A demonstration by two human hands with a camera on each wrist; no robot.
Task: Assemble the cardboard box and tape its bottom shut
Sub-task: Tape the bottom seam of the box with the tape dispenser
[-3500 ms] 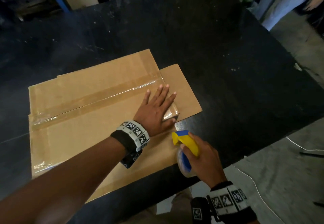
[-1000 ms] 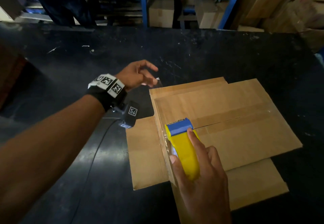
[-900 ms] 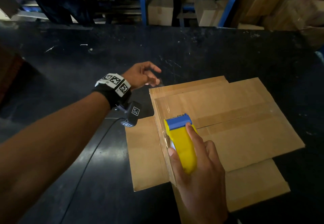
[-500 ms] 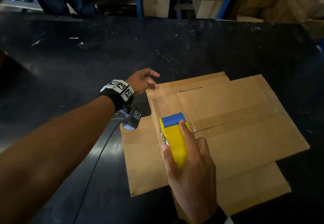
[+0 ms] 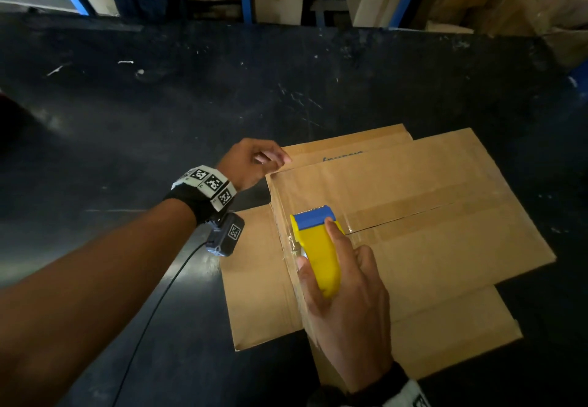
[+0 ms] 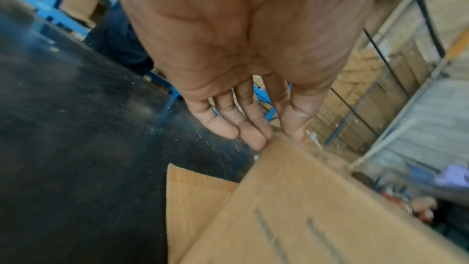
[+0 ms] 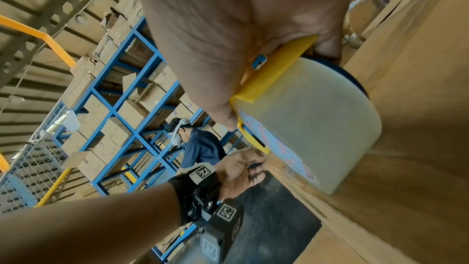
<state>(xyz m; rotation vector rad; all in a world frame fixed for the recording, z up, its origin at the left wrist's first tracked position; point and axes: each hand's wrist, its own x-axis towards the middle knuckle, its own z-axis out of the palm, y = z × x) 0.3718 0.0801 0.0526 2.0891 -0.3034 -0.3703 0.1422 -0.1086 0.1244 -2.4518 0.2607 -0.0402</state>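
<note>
Cardboard box (image 5: 429,215) lies flat on the black table (image 5: 191,104). I'm taping its left edge: my right hand (image 5: 346,304) grips the yellow tape dispenser (image 5: 316,247), my left hand (image 5: 251,161) pinches the tape end at the far corner. Next I'd press it down there.

One flattened brown cardboard box (image 5: 413,215) lies on one black tabletop (image 5: 159,113), with one yellow-and-blue handheld tape dispenser (image 5: 316,247) carrying one clear tape roll (image 7: 317,127); two hands are visible.
</note>
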